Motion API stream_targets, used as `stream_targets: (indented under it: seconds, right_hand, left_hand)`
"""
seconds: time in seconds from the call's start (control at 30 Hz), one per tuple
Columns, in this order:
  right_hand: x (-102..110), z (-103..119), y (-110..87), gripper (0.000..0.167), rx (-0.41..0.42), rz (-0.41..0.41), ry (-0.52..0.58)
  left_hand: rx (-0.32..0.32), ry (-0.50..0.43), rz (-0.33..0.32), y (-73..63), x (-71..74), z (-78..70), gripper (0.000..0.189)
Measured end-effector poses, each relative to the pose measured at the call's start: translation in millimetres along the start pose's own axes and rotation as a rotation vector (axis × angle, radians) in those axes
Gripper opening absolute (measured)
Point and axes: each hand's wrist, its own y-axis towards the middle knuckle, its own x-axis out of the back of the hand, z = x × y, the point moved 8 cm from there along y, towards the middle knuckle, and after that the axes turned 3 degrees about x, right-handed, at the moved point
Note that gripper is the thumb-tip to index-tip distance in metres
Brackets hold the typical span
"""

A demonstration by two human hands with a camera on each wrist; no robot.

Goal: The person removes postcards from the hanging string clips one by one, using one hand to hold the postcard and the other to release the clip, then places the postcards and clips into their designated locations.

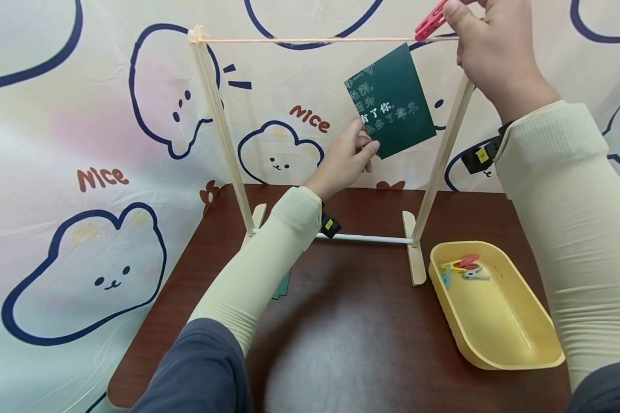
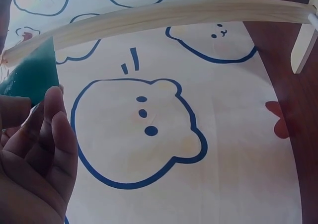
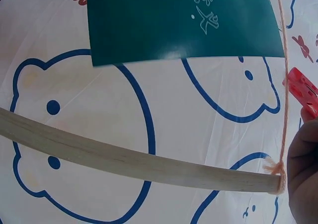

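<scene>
A dark green card [image 1: 392,103] with white lettering is pinched at its lower left corner by my left hand [image 1: 343,155]. It tilts, its top corner close to the string [image 1: 310,41] stretched between two wooden posts. In the left wrist view, thumb and fingers hold the edge of the green card [image 2: 35,77]. Up at the string's right end, my right hand [image 1: 501,51] grips a red clothespin [image 1: 431,22], its tip at the string. The right wrist view shows the red clothespin [image 3: 303,91] beside the string [image 3: 285,110], apart from the green card [image 3: 184,25].
A yellow basket [image 1: 496,355] on the brown table [image 1: 341,321] holds several coloured clothespins [image 1: 467,265]. The rack's right post [image 1: 442,163] and left post [image 1: 222,132] stand on wooden feet joined by a white rod [image 1: 374,238]. Part of a teal piece [image 1: 281,287] shows beside the left sleeve.
</scene>
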Motion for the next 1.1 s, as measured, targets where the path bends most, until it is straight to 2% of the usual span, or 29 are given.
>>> stream_targets:
  seconds: [0.4,0.83,1.1]
  right_hand:
    - [4,-3,-4.5,0.048,-0.005,0.007,-0.025]
    - [1,0,-10.4,0.045,0.084,0.022,0.031]
    - [0,-4,-13.0,0.04,0.091,0.038,0.054]
  left_hand:
    - [-0.035,0.023,-0.014,-7.7,10.7,6.6,0.014]
    - [-0.058,0.103,-0.025,-25.4,33.4,11.7,0.015]
    - [-0.055,0.128,-0.032,-34.2,40.6,19.5,0.014]
